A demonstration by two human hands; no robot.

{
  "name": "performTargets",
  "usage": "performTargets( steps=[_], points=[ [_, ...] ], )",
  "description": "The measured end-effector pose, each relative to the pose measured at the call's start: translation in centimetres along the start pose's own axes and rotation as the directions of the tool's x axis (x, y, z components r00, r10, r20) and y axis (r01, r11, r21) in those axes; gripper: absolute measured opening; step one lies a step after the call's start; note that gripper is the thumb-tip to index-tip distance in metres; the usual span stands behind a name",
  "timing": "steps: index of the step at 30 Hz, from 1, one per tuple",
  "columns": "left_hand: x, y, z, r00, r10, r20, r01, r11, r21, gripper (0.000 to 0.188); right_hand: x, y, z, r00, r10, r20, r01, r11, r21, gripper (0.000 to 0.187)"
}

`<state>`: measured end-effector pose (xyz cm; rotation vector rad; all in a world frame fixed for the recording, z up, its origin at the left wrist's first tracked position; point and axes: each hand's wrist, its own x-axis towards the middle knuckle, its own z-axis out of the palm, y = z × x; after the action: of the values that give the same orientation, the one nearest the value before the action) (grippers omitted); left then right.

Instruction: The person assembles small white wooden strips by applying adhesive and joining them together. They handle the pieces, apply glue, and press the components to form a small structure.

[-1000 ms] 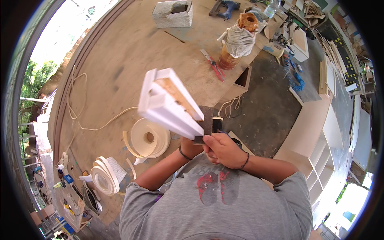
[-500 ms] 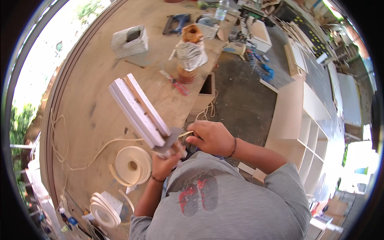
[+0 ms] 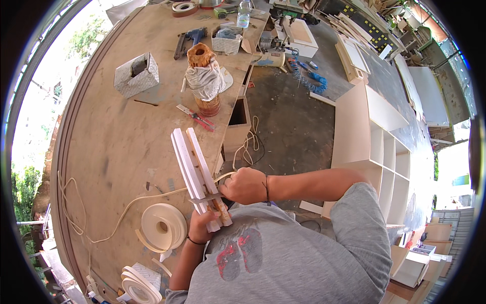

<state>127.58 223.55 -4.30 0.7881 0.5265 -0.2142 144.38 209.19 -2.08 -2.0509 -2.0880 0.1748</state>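
My left hand [image 3: 202, 226] is closed around the lower end of a long white grooved piece [image 3: 185, 161], which has brown along its inner channel. The piece slants up and away over the bench edge, close to my shirt. A thin grey flat blade [image 3: 206, 197], like a scraper's, lies across it just above my left fingers. My right hand [image 3: 245, 185] is closed beside the blade, at the right side of the piece. Its fingers seem wrapped round the blade's handle, which they hide.
The wooden bench [image 3: 116, 152] bears a cloth-wrapped jar [image 3: 203, 83], a red cutter [image 3: 198, 119], a patterned box [image 3: 136, 76], a blue nail gun [image 3: 191, 40] and edging rolls [image 3: 163, 227]. A cream cord [image 3: 126, 205] crosses it. A white shelf unit [image 3: 354, 129] stands right.
The white piece has turned steeper, and the blade now lies across it farther from its lower end. My right hand has come nearer the piece. The view has shifted, so bench things appear farther left.
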Motion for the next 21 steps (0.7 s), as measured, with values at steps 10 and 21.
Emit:
performTargets(
  steps=[10, 21],
  points=[
    [-1.1, -1.6, 0.7, 0.996, 0.061, -0.072, -0.057, 0.997, 0.054, 0.043, -0.8, -1.3, -1.4, 0.997, -0.063, 0.051, 0.061, 0.997, 0.038, 0.011],
    [-0.4, -2.2, -1.8, 0.971, 0.233, 0.061, -0.241, 0.943, 0.228, 0.044, 0.4, -1.5, -2.4, 0.998, 0.048, -0.031, -0.048, 0.999, 0.001, 0.008]
  ],
)
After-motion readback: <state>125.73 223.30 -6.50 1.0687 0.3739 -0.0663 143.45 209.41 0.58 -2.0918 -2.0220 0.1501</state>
